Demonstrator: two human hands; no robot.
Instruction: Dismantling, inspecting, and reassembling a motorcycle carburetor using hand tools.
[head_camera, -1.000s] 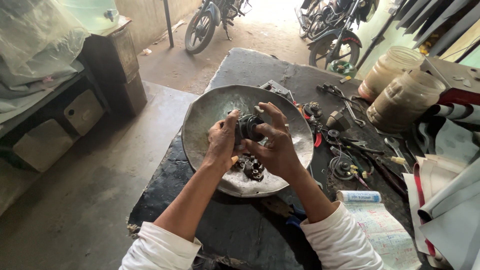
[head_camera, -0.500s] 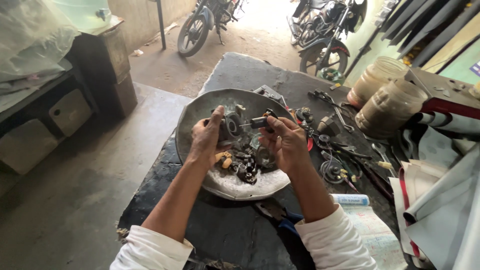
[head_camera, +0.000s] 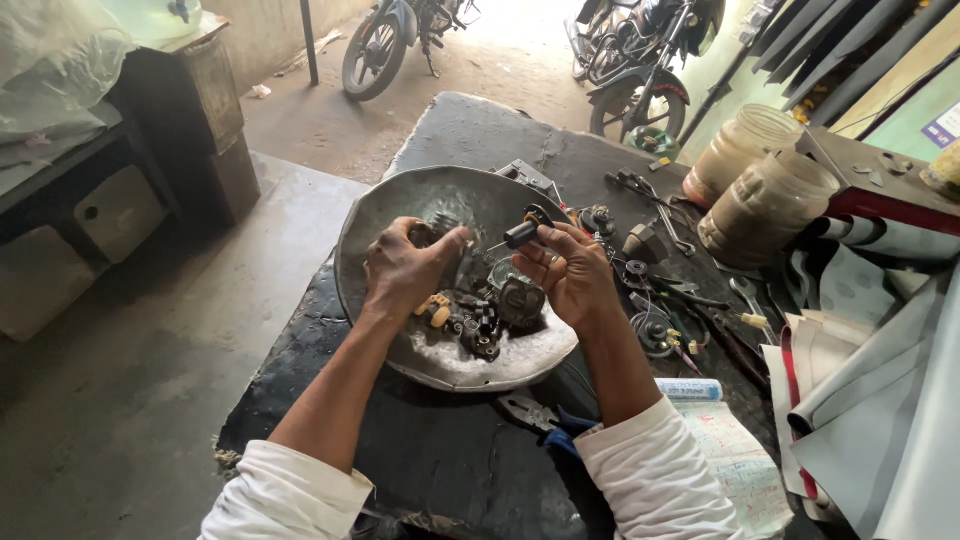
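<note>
Small black cylindrical part (head_camera: 522, 234) sits pinched in the fingertips of the right hand (head_camera: 572, 275), above the dented round grey metal pan (head_camera: 385, 200) on the dark tabletop (head_camera: 470, 135). Left hand (head_camera: 405, 270) is curled closed around another small dark piece. Keep both over the pan so loose pieces drop inside. Part appears short, greasy, with an orange mark.

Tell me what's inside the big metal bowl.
The metal bowl holds a pile of small dark mechanical parts and a yellowish piece. The left hand and right hand hide anything under them.
</note>
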